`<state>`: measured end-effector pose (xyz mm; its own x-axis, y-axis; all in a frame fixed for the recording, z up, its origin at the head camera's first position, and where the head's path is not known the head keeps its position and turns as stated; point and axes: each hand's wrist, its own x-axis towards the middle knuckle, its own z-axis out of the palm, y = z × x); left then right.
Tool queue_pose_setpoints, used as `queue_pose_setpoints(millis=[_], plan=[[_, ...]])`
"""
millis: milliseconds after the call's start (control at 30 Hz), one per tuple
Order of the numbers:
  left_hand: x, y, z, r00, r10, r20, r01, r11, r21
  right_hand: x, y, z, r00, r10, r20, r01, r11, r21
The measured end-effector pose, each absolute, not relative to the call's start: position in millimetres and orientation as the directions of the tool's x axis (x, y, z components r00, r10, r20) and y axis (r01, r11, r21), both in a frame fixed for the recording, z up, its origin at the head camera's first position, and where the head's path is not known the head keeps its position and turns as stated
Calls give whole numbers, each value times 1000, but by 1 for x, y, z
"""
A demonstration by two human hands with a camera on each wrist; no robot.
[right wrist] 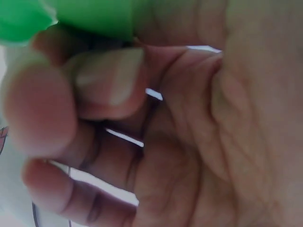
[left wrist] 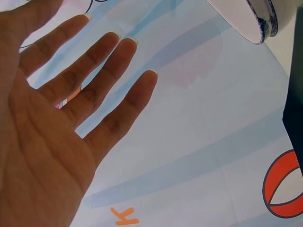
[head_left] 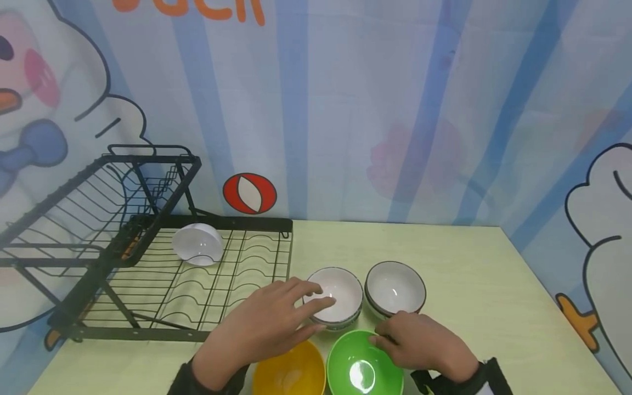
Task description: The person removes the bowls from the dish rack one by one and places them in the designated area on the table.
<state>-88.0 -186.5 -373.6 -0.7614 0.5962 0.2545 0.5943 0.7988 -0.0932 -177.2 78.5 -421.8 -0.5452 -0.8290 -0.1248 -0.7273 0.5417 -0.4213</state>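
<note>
My right hand (head_left: 424, 343) grips the right rim of a green bowl (head_left: 362, 362) at the front, its fingers curled; in the right wrist view the green bowl (right wrist: 94, 16) touches the thumb side. My left hand (head_left: 266, 315) hovers with spread fingers over a yellow bowl (head_left: 291, 370) and the near edge of a white bowl (head_left: 338, 291) with a dark rim. It holds nothing; the left wrist view shows the bare palm (left wrist: 47, 142). Another dark-rimmed white bowl (head_left: 395, 285) stands just beyond my right hand, stacked on at least one more.
A black two-tier dish rack (head_left: 197, 332) occupies the left of the table (head_left: 469, 274). On its lower tier a white bowl (head_left: 197, 244) leans tilted. Behind the table hangs a striped blue cartoon cloth (head_left: 336, 109).
</note>
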Motion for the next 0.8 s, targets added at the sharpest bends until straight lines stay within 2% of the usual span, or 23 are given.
queue_pose_setpoints(millis=[233, 800], plan=[[-88, -191, -373, -789, 564, 244, 567, 821, -68, -177, 78, -425, -577, -801, -157, -699, 584, -413], [-98, -209, -377, -865, 439, 242, 434, 898, -76, -177, 76, -429, -595, -778, -202, -677, 620, -397]])
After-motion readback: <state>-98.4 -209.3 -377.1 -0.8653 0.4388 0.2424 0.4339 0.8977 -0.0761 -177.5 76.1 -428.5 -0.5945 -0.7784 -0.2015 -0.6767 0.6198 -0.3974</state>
